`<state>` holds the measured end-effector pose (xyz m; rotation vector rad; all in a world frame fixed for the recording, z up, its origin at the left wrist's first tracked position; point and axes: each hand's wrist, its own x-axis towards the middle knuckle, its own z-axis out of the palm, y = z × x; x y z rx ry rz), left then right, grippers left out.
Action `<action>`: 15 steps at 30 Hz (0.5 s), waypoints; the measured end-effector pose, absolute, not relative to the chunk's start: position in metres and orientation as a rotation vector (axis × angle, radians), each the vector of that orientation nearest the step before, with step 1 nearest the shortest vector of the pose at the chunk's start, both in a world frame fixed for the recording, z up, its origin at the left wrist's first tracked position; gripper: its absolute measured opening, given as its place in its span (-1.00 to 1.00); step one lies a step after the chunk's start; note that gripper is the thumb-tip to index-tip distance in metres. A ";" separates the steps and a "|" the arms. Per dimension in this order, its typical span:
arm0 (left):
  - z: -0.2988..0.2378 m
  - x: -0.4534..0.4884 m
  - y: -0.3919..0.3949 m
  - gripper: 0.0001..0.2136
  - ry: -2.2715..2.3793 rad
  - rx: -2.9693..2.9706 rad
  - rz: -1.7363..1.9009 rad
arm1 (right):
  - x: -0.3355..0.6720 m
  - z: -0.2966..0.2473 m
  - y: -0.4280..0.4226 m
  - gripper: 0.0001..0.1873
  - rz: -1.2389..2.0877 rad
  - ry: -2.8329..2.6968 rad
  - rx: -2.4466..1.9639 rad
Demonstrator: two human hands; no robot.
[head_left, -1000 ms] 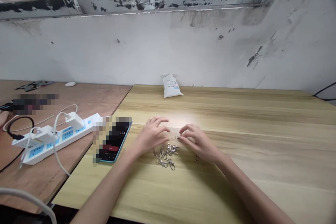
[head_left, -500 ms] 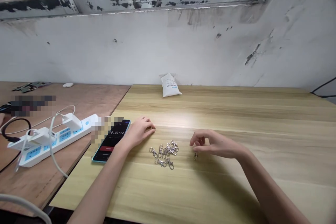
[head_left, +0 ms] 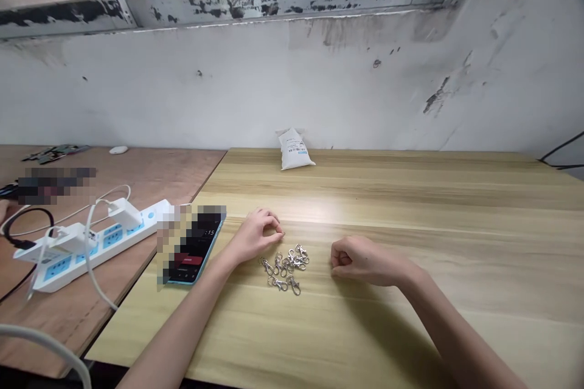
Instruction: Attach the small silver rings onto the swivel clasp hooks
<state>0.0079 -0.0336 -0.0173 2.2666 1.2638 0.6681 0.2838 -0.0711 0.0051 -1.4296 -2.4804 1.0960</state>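
Note:
A small heap of several silver metal clasps (head_left: pixel 286 266) lies on the light wooden table (head_left: pixel 410 206). My left hand (head_left: pixel 254 234) rests just left of the heap, its fingers curled and the fingertips pinched together; whether anything is between them is too small to see. My right hand (head_left: pixel 360 260) lies to the right of the heap, closed into a loose fist on the table, and its fingers hide whatever may be inside.
A phone (head_left: pixel 197 246) with a lit screen lies left of my left hand. Further left, a white power strip (head_left: pixel 91 236) with plugs and cables sits on a brown table (head_left: pixel 150 176). A small white bag (head_left: pixel 294 149) stands by the wall.
My hands have drawn apart from over the clasps. The left slid left, then curled back near the heap. The right closed into a fist over the spot where a single clasp lay.

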 end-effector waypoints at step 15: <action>-0.023 0.021 -0.044 -0.94 1.295 2.615 0.869 | 0.263 -0.037 -0.054 -0.92 0.549 -2.095 -1.098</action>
